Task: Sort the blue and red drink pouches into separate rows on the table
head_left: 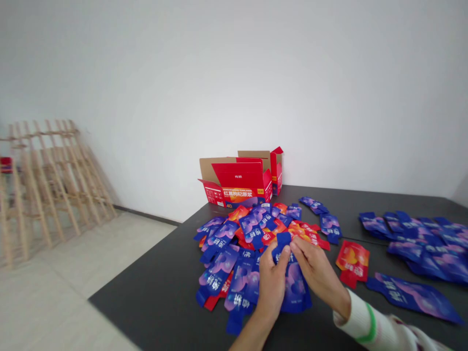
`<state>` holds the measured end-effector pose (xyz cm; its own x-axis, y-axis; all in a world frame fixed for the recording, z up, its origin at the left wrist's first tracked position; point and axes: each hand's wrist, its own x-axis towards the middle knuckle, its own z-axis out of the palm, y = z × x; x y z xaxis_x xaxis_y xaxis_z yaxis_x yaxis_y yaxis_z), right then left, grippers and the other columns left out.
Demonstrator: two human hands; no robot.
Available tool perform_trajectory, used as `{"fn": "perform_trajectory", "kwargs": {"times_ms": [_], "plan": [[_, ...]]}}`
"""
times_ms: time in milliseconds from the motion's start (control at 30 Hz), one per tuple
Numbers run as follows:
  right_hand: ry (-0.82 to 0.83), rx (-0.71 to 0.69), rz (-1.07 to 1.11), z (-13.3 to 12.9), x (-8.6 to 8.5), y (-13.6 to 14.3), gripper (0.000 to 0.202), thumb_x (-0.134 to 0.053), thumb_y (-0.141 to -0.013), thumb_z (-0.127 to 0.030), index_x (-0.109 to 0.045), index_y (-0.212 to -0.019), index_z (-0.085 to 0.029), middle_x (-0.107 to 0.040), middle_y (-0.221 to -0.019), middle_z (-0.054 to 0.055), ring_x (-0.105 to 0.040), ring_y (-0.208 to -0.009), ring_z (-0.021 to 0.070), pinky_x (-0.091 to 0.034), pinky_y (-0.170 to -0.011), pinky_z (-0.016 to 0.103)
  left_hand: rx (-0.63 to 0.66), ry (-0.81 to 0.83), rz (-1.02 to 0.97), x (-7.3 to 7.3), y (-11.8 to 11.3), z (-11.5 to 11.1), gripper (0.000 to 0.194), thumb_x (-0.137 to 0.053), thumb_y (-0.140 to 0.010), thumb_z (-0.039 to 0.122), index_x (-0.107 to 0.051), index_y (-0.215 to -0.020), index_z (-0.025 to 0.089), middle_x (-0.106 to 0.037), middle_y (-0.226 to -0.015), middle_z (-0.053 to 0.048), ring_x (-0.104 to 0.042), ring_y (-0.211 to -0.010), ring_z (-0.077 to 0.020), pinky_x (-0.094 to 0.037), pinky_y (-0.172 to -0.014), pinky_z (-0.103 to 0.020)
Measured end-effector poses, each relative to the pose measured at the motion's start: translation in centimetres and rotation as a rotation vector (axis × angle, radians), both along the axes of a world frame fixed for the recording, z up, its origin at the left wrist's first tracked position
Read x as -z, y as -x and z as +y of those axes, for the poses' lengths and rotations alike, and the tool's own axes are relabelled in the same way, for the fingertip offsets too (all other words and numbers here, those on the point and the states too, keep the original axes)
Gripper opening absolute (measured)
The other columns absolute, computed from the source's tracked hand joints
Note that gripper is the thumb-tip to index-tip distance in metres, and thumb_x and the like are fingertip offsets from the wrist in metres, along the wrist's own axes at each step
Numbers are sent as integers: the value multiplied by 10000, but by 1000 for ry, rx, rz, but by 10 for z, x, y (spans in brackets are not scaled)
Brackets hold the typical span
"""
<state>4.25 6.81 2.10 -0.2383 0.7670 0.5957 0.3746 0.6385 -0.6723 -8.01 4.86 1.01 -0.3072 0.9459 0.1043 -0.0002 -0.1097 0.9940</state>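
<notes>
Both my hands meet at the near right side of the pile, closed around the neck end of a blue pouch. My left hand grips it from the left with the thumb on top. My right hand pinches it from the right, fingertips close to the left thumb. The fingers hide part of the pouch. Under and around them spreads a heap of flat blue pouches and red pouches, all with white lettering. Just right of my right hand, a red pouch lies alone.
A single blue pouch and a group of blue pouches lie on the right of the black table. Behind the heap stand an open red carton and a second carton. Wooden frames lean on the left wall.
</notes>
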Motion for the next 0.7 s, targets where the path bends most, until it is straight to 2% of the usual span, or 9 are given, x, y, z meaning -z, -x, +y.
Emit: {"fn": "perform_trajectory", "kwargs": {"times_ms": [67,133,200,267,367,467,567,633,700], "plan": [[27,10,39,0,4,-1,347,-370,-1027,-431,-585,-907,-186,-617,-921,70,-594,-875,208,-485,-826,329,20,-4,-5,-1,0,1,580,-653,-779,522,-622,-1228,156,-616,-1302,-118,-516,-1254,-272,-356,-1103,-383],[53,20,75,1,6,-3,366,-393,-1012,-481,-579,-897,-188,-616,-919,73,-593,-903,221,-491,-850,342,95,-21,-16,-3,1,1,547,-654,-787,499,-630,-1217,162,-623,-1297,-115,-523,-1250,-274,-360,-1103,-388],[88,-17,81,1,4,-6,401,-405,-1001,-515,-550,-809,-194,-590,-805,51,-580,-786,204,-506,-767,320,225,-55,-9,-5,1,0,492,-644,-805,470,-645,-1195,170,-628,-1297,-108,-523,-1253,-271,-354,-1109,-388],[128,-76,82,1,1,-9,440,-402,-1004,-516,-497,-713,-200,-527,-683,19,-519,-655,172,-501,-710,299,303,-66,-4,-5,0,-2,457,-621,-830,451,-643,-1195,177,-619,-1314,-100,-518,-1261,-258,-347,-1112,-381],[159,-86,146,-1,-5,-10,447,-419,-1007,-501,-480,-681,-200,-488,-649,2,-474,-623,154,-494,-765,291,249,-84,26,-6,-1,-5,416,-591,-849,461,-657,-1151,183,-649,-1253,-86,-549,-1199,-238,-387,-1054,-350],[191,-65,236,-4,-5,-8,440,-456,-987,-529,-518,-702,-200,-531,-700,14,-507,-661,165,-499,-726,272,188,-149,92,-10,-1,-7,342,-580,-852,484,-698,-954,180,-702,-994,-52,-601,-955,-207,-453,-851,-292],[283,-44,326,-5,-1,-7,463,-484,-947,-597,-552,-715,-202,-576,-746,35,-563,-729,197,-520,-696,284,268,-190,100,-17,2,-8,336,-560,-866,475,-669,-776,170,-640,-755,-13,-539,-731,-158,-414,-690,-251],[365,-31,394,-5,2,-6,454,-498,-927,-617,-598,-782,-199,-616,-832,53,-596,-818,223,-535,-778,327,317,-202,87,-20,4,-7,329,-571,-861,464,-656,-742,169,-610,-707,-1,-506,-683,-144,-391,-658,-240],[403,-13,418,-4,3,-7,439,-504,-924,-612,-633,-893,-194,-634,-954,71,-597,-946,245,-511,-891,370,302,-206,85,-22,6,-6,313,-590,-850,452,-659,-735,169,-611,-702,1,-503,-676,-143,-386,-652,-235]]}}
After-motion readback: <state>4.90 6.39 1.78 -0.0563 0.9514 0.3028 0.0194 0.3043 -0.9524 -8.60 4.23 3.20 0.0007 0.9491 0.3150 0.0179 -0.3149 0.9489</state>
